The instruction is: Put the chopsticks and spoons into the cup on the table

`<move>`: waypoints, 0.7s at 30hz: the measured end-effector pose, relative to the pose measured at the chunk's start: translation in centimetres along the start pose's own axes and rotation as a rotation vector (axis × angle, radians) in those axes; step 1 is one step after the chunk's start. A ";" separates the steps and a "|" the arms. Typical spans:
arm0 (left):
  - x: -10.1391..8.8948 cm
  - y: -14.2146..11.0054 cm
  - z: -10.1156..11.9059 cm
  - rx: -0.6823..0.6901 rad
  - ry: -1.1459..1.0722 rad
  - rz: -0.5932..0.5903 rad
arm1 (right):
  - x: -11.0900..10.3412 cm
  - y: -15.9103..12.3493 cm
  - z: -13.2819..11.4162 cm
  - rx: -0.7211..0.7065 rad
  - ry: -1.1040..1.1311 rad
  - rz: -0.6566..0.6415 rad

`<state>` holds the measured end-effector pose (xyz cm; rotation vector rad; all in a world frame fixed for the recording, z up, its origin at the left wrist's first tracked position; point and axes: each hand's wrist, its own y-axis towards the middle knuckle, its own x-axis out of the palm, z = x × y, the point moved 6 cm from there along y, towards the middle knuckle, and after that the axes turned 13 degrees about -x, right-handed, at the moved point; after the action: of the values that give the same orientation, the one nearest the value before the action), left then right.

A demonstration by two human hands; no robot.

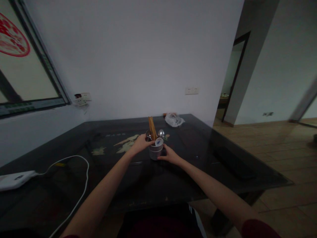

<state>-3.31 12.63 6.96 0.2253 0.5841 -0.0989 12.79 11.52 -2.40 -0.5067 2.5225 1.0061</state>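
A metal utensil holder [155, 153] stands upright on the dark table in front of me. Wooden chopsticks [152, 127] rise out of it, along with a shiny metal spoon [160, 133], a second metal spoon [148, 135] and a white spoon [158, 141] tilted toward me. My left hand [142, 144] is closed at the holder's upper left rim, its thumb in front and its fingertips partly hidden behind the utensils. On the lower right side, my right hand [171, 155] grips the holder, with the thumb near its base.
A clear plastic bag [174, 120] lies at the table's far edge. To the left, a white power strip [18, 180] trails a white cable [86, 180] across the tabletop. The glossy black table [158, 183] meets a wall behind; its right corner juts over the floor.
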 end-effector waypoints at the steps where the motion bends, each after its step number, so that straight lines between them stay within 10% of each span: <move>1: 0.0 0.0 0.1 0.005 0.002 -0.022 | 0.0 0.0 -0.1 -0.001 -0.009 -0.006; 21: -0.2 -0.2 0.4 -0.004 -0.038 0.032 | 0.0 0.1 -0.6 0.028 0.014 -0.007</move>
<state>-3.27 12.40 7.33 0.2279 0.5423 -0.0709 12.63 11.18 -1.96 -0.5156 2.5416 0.9665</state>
